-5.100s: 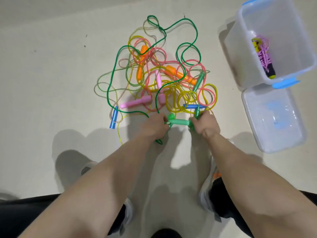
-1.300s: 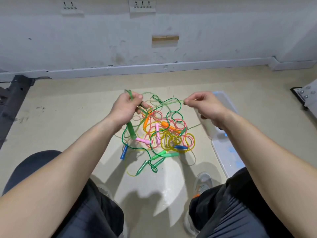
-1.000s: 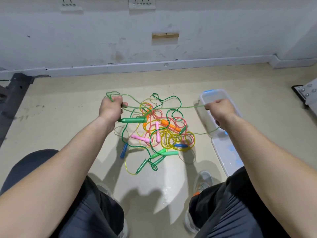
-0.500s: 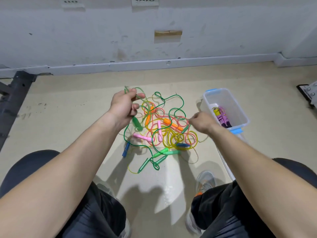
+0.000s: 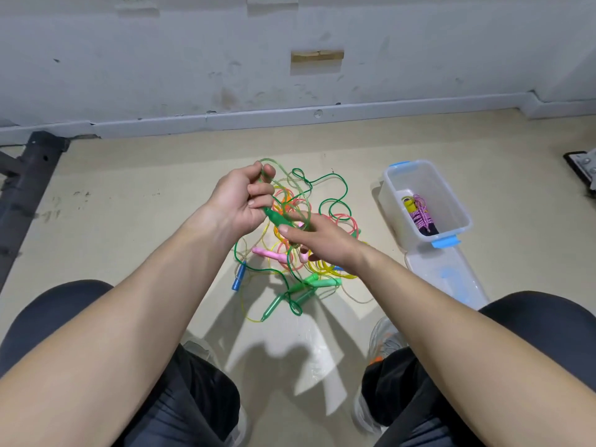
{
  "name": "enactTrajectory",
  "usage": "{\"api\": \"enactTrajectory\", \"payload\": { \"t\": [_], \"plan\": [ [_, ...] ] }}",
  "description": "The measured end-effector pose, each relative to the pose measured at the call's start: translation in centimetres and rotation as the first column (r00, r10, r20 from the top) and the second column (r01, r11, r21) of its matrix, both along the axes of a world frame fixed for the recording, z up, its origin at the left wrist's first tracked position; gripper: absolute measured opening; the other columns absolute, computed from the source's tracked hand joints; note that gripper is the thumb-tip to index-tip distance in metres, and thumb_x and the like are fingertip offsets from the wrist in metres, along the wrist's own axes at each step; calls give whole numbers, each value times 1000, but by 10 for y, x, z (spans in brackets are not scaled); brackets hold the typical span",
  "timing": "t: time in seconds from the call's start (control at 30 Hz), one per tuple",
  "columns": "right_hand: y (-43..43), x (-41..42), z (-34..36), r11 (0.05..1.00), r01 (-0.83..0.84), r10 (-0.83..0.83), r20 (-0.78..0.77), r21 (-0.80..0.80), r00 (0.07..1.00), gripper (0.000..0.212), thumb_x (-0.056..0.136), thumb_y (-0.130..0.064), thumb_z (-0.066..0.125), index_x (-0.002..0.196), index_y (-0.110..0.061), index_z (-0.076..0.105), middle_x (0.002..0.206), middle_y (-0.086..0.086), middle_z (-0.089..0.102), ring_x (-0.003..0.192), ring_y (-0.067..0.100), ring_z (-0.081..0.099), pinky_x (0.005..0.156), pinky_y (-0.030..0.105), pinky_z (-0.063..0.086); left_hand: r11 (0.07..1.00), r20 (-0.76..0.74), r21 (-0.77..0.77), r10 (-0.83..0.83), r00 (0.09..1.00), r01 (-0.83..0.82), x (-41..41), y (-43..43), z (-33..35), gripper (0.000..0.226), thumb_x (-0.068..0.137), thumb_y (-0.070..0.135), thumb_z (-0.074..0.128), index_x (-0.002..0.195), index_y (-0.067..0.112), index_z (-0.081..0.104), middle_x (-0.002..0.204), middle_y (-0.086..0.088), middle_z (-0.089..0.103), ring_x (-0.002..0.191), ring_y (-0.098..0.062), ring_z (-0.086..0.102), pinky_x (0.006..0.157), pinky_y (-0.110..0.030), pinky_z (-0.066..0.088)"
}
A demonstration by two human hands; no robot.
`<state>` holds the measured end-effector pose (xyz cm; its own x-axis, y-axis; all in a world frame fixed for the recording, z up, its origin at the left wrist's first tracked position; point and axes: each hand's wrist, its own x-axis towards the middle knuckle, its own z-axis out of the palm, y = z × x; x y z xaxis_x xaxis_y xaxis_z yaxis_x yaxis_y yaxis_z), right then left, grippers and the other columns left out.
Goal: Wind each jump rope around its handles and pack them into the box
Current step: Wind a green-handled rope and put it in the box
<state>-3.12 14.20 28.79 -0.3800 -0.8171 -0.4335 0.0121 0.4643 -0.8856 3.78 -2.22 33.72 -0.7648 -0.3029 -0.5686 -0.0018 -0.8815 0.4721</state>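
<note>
Left hand (image 5: pixel 243 201) clamped on green handle (image 5: pixel 276 218) and cord loops (image 5: pixel 283 174), raised above the pile (image 5: pixel 290 262); right hand (image 5: pixel 319 241) at the cord, grip indeterminate. Risk: cord snags in the tangle and drags the pile. Box (image 5: pixel 387 195) stands to the right.

— What kind of place is this?
— A bare workroom or storeroom, I think: scuffed grey wall (image 5: pixel 193 59) across the top, plain beige floor (image 5: pixel 129 188) below.
— Anything else?
— A black metal beam (image 5: pixel 25 175) lying at the left edge
</note>
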Motion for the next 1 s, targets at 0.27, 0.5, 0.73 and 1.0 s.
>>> {"api": "enactTrajectory", "payload": {
  "t": [0.27, 0.5, 0.73, 1.0],
  "plan": [
    [4, -1, -7, 975, 218, -191, 358, -38, 914, 10, 105, -18, 51, 99, -14, 56, 86, 14, 64, 65, 22, 62, 57, 24, 54, 998, 104, -64, 6, 995, 1, 8, -9, -7, 25, 109, 18, 37, 85, 14, 43, 68, 6, 54, 33, -3, 28, 28, -15, 15],
    [2, -3, -14, 944, 328, -316, 381, 34, 869, 16, 108, -9, 41, 108, -4, 57, 92, 21, 69, 63, 20, 70, 59, 25, 61, 991, 203, -121, 86, 975, -62, 6, -5, -18, 29, 109, 15, 35, 82, 13, 45, 60, 5, 51, 32, -2, 28, 29, -16, 15],
    [-1, -6, -23, 890, 455, -451, 233, 43, 861, 17, 101, -8, 55, 112, 6, 58, 87, 24, 68, 71, 31, 76, 73, 43, 64, 459, 521, -742, -65, 851, 489, 13, 9, -39, 9, 100, 22, 58, 102, 13, 60, 73, 2, 56, 46, -9, 40, 43, -21, 30],
    [-2, -10, -15, 877, 477, -467, 318, 50, 825, 27, 100, -3, 45, 120, 11, 57, 104, 32, 70, 73, 35, 76, 62, 36, 63, 128, 529, -798, -318, 787, 589, 16, 15, -38, 20, 95, 28, 69, 96, 10, 60, 80, 4, 60, 70, -9, 55, 68, -24, 44]
  ]
}}
